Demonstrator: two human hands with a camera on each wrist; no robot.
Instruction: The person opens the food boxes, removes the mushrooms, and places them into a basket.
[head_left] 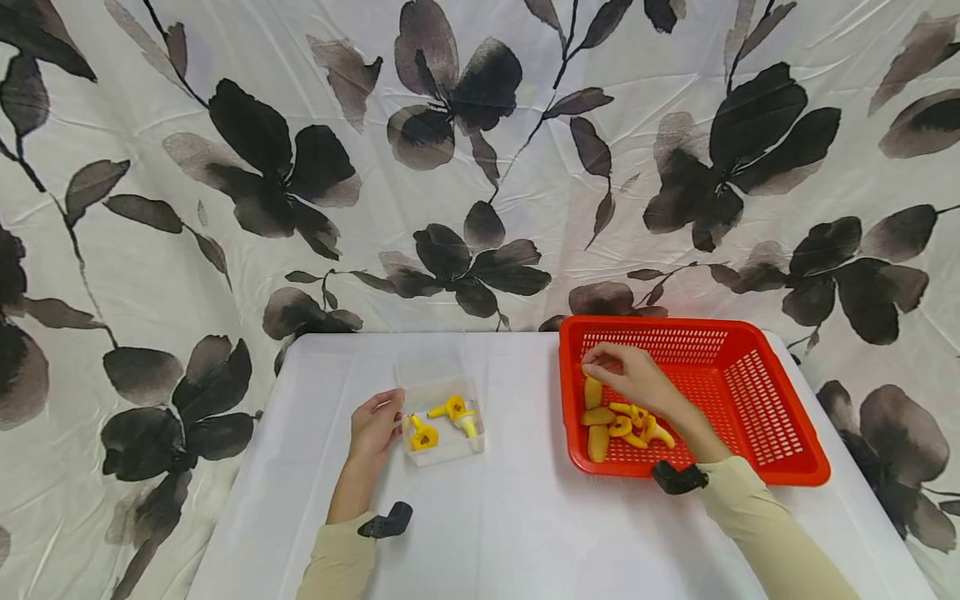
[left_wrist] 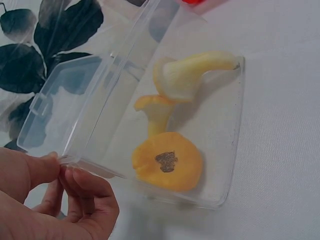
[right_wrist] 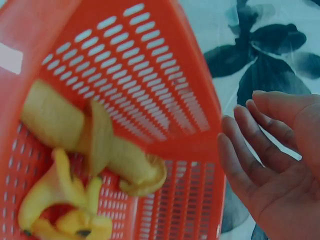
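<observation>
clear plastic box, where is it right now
In the head view, the clear plastic box sits on the white table, left of the red basket, with the person's left hand holding its left side.

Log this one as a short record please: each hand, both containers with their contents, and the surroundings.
left hand: the left hand pinches the edge of the clear box
right hand: the right hand is over the left part of the red basket, holding nothing visible
box lid: open
box contents: three yellow mushroom-shaped pieces
basket contents: more yellow pieces and mustard-brown ones; exact count unclear
layout: box left of basket, apart, on a white table
backdrop: floral cloth
</observation>
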